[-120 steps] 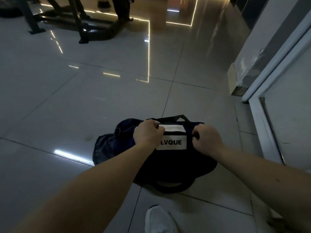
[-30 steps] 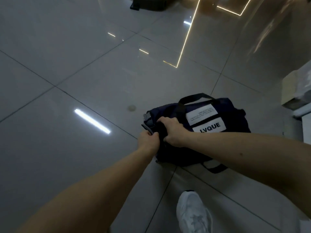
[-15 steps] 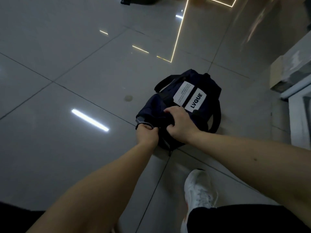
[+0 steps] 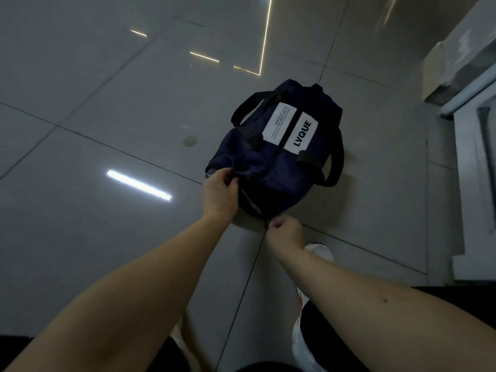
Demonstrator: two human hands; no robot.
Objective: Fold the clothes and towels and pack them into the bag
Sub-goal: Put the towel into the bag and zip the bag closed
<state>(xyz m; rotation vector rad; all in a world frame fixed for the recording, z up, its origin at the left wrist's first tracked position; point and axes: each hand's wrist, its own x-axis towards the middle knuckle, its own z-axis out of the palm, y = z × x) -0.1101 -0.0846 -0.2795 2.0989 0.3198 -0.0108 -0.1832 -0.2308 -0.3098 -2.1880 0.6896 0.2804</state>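
Both arms are bare up to the frame edge. The left forearm [image 4: 161,277] enters from seven o'clock and ends in the left hand [image 4: 218,194]; the right forearm [image 4: 362,296] enters from four o'clock and ends in the right hand [image 4: 285,233]. At five o'clock of the right hand shows the toe of a white shoe [image 4: 320,252], with an orange mark lower on its side. A dark garment [image 4: 324,328], its cut unclear, covers the leg towards six o'clock.
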